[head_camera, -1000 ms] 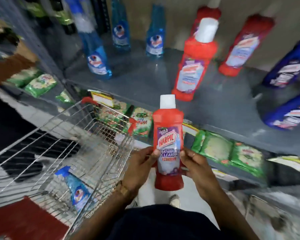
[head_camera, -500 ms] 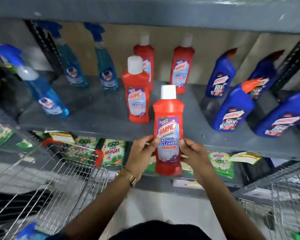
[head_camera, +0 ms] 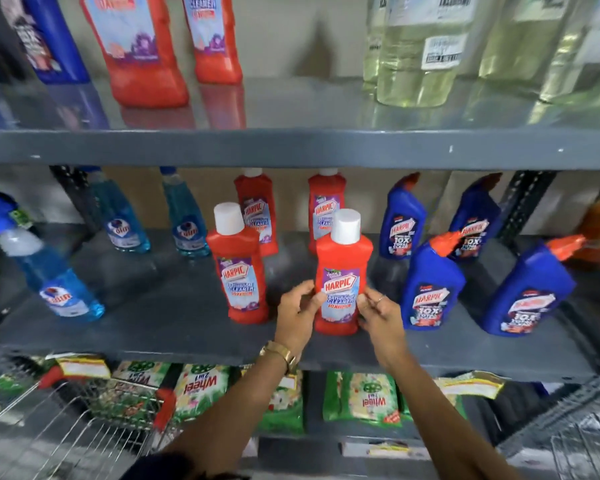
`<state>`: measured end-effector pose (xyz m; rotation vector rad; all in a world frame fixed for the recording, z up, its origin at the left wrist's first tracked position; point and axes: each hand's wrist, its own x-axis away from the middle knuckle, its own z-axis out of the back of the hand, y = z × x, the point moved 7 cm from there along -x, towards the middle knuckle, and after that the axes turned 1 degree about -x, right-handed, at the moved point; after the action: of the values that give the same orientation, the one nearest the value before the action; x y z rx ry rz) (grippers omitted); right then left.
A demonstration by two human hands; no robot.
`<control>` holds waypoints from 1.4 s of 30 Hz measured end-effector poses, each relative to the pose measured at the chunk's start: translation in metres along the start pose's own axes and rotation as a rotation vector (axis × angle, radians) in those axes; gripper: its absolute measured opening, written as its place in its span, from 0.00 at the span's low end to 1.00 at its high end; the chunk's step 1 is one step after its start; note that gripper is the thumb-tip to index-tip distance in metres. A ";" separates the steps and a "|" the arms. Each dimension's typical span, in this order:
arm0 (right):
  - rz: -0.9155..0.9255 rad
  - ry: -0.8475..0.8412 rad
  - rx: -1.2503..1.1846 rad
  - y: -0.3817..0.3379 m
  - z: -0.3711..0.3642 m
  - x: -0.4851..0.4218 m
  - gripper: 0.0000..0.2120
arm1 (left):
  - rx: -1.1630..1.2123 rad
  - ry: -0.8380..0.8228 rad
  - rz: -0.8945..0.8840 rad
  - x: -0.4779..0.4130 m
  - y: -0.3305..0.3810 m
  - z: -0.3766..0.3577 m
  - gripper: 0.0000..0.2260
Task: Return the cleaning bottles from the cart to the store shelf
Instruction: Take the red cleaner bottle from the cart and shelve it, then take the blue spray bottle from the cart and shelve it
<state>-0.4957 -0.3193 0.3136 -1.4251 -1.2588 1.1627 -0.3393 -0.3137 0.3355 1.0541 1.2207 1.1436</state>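
In the middle of the frame, the middle shelf (head_camera: 174,323) has bare grey board between the left red Harpic bottle (head_camera: 240,265) and the blue spray bottle (head_camera: 54,282) at far left, wide enough for a hand to pass. The red Harpic bottle (head_camera: 342,271) held by both hands stands in a narrow slot, with the left red bottle near on one side and a blue Harpic bottle (head_camera: 430,289) near on the other. Overhead, the upper shelf's front edge (head_camera: 291,148) caps the opening, and two more red bottles (head_camera: 326,206) block the back.

head view, close, facing shelf (head_camera: 291,148)
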 end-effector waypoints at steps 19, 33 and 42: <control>0.161 0.350 0.306 0.029 -0.033 0.088 0.18 | 0.006 0.259 0.004 0.060 -0.025 0.050 0.09; 0.134 -0.951 0.710 0.137 -0.356 0.243 0.13 | -0.281 0.865 0.681 0.339 -0.170 0.357 0.06; 0.161 -1.050 1.370 0.224 -0.411 0.281 0.12 | -0.511 0.555 1.278 0.474 -0.323 0.405 0.16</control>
<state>-0.0397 -0.0739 0.1395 0.1917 -0.5370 2.3285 0.0882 0.1150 -0.0198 1.1204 0.4367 2.6900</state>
